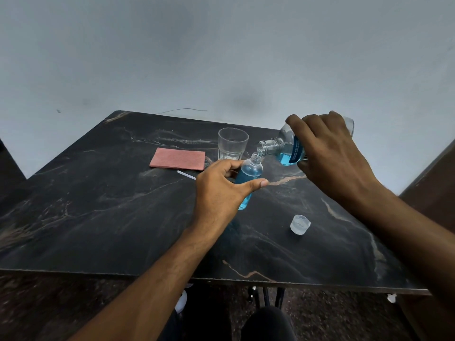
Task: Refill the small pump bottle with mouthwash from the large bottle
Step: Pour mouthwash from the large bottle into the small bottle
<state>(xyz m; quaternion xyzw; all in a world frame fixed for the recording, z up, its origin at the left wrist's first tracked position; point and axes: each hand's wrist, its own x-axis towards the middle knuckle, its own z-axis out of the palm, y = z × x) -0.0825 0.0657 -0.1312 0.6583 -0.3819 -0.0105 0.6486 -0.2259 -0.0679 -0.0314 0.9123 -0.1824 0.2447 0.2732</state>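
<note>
Two hands, pouring position.
Right hand [327,153] fingers grip tilted clear large bottle [286,146]; left hand [221,190] fingers grip small clear blue-filled bottle [248,175], necks touching.

A dark, marble-patterned surface [103,212] with pale and tan veins fills the middle of the view, set against a plain grey-white wall [221,45]. Toward its far side stands an upright clear drinking glass [232,143], which looks empty. Just left of the glass, near but apart from it, a flat pink rectangular cloth [177,159] lies on the surface. Below the near edge, a speckled dark floor [49,306] shows.
</note>
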